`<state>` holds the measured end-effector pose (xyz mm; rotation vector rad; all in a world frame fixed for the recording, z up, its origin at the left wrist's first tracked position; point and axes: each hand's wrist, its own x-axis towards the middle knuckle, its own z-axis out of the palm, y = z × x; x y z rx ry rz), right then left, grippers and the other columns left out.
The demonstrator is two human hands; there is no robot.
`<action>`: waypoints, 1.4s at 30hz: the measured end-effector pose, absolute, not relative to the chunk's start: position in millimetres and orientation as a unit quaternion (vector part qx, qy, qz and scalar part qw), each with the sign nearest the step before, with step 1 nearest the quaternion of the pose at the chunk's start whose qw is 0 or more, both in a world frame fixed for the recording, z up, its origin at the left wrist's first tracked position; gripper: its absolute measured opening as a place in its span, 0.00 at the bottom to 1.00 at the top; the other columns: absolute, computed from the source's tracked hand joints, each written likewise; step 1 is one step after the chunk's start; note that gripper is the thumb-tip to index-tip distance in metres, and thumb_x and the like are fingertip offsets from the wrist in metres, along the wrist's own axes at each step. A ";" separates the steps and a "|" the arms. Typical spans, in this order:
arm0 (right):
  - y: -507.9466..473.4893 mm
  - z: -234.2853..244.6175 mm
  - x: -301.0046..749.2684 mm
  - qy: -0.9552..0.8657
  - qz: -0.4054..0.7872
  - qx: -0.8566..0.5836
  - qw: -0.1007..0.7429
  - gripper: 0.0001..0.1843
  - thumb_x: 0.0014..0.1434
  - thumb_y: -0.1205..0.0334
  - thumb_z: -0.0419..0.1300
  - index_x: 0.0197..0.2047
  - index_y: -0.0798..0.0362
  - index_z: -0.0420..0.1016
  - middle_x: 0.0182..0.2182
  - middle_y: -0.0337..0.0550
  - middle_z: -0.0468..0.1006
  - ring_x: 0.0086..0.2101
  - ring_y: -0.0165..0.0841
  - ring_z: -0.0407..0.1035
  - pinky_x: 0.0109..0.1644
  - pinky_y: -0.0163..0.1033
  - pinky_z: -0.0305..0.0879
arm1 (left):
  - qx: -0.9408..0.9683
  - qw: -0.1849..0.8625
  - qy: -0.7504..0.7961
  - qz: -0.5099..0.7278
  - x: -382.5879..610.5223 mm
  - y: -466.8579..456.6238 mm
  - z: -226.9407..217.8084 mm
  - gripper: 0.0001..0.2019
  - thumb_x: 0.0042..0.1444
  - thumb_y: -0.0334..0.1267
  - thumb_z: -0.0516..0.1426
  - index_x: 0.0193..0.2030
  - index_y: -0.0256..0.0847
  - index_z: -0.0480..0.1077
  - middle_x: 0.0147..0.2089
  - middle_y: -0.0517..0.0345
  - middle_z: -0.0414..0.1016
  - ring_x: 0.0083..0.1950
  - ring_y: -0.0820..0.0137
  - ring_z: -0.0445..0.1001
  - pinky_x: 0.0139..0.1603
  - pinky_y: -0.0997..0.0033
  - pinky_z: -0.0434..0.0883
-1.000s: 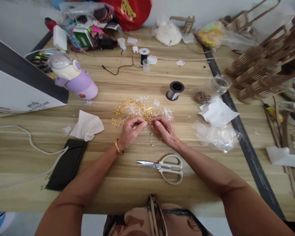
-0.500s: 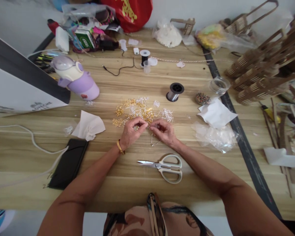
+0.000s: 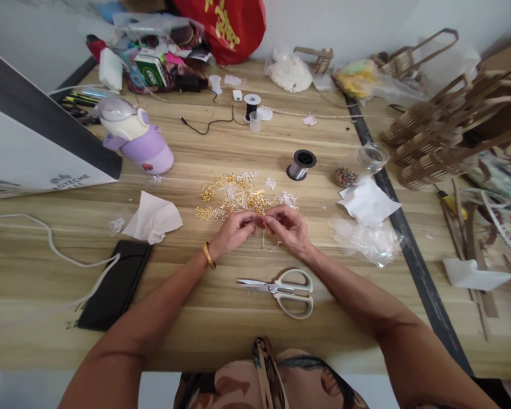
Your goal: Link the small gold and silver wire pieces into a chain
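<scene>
My left hand (image 3: 237, 232) and my right hand (image 3: 290, 228) meet fingertip to fingertip over the table. A thin chain (image 3: 264, 246) hangs from the right hand's pinched fingers and curls on the wood below. The left fingers are closed at the same spot; whatever small piece sits between them is too small to make out. Just beyond the hands spreads a pile of gold and silver jewelry findings (image 3: 234, 193). Scissors (image 3: 283, 288) with pale handles lie on the near side, blades pointing left.
A wire spool (image 3: 300, 166) stands beyond the pile. To the right are a clear jar of beads (image 3: 364, 162), white paper (image 3: 368, 201) and plastic bags (image 3: 370, 238). On the left sit a purple bottle (image 3: 147, 147), a tissue (image 3: 151, 218) and a black phone-like slab (image 3: 114, 287).
Both hands have shifted slightly toward me and to the right. The left fingers have drawn closer together, and the view has turned a little.
</scene>
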<state>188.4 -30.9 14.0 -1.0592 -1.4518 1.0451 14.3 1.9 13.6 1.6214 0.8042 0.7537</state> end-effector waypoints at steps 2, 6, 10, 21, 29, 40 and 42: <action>-30.7 16.6 188.9 -0.600 0.441 -0.434 0.508 0.11 0.59 0.54 0.61 0.35 0.54 0.71 0.23 0.37 0.71 0.22 0.25 0.64 0.25 0.32 0.61 | 0.728 0.522 0.331 0.297 15.8 0.7 12.7 0.09 0.51 0.25 0.53 0.33 0.36 0.73 0.29 0.59 0.75 0.29 0.75 0.71 0.32 0.75 0.68; -30.9 21.0 188.3 -0.588 0.458 -0.422 0.516 0.10 0.59 0.55 0.60 0.35 0.54 0.70 0.21 0.35 0.71 0.21 0.24 0.64 0.25 0.32 0.61 | 0.773 0.459 0.346 0.268 18.4 -3.4 11.5 0.10 0.49 0.23 0.56 0.34 0.37 0.75 0.30 0.59 0.75 0.28 0.75 0.70 0.33 0.74 0.68; -31.1 23.6 186.8 -0.577 0.475 -0.416 0.518 0.10 0.59 0.55 0.61 0.35 0.54 0.70 0.20 0.35 0.70 0.21 0.24 0.64 0.25 0.32 0.62 | 0.792 0.427 0.350 0.261 19.3 -6.0 10.5 0.08 0.50 0.24 0.57 0.35 0.37 0.75 0.30 0.59 0.75 0.29 0.74 0.70 0.34 0.74 0.67; -26.2 29.0 188.6 -0.564 0.474 -0.441 0.512 0.14 0.57 0.51 0.61 0.33 0.54 0.69 0.20 0.35 0.70 0.21 0.24 0.63 0.25 0.33 0.63 | 0.818 0.365 0.320 0.309 17.4 -3.2 6.2 0.09 0.60 0.34 0.54 0.36 0.39 0.77 0.38 0.53 0.78 0.41 0.67 0.75 0.46 0.66 0.68; -20.6 27.6 190.8 -0.563 0.471 -0.458 0.501 0.16 0.56 0.49 0.62 0.33 0.54 0.69 0.21 0.36 0.70 0.22 0.24 0.64 0.24 0.32 0.64 | 0.806 0.381 0.335 0.305 13.7 -1.4 11.6 0.13 0.62 0.39 0.52 0.39 0.39 0.77 0.37 0.53 0.79 0.39 0.68 0.75 0.42 0.69 0.68; -16.8 22.5 194.0 -0.563 0.458 -0.476 0.496 0.16 0.56 0.49 0.61 0.34 0.55 0.70 0.23 0.36 0.70 0.23 0.25 0.65 0.24 0.31 0.64 | 0.782 0.409 0.337 0.328 12.6 3.0 10.9 0.10 0.58 0.38 0.55 0.31 0.39 0.76 0.44 0.50 0.79 0.47 0.64 0.76 0.48 0.64 0.70; -16.6 23.1 193.8 -0.553 0.463 -0.476 0.503 0.16 0.56 0.48 0.62 0.34 0.55 0.69 0.23 0.36 0.70 0.23 0.24 0.64 0.24 0.30 0.63 | 0.774 0.416 0.340 0.335 11.9 3.8 11.0 0.11 0.59 0.39 0.55 0.29 0.39 0.75 0.46 0.49 0.79 0.48 0.63 0.76 0.49 0.63 0.70</action>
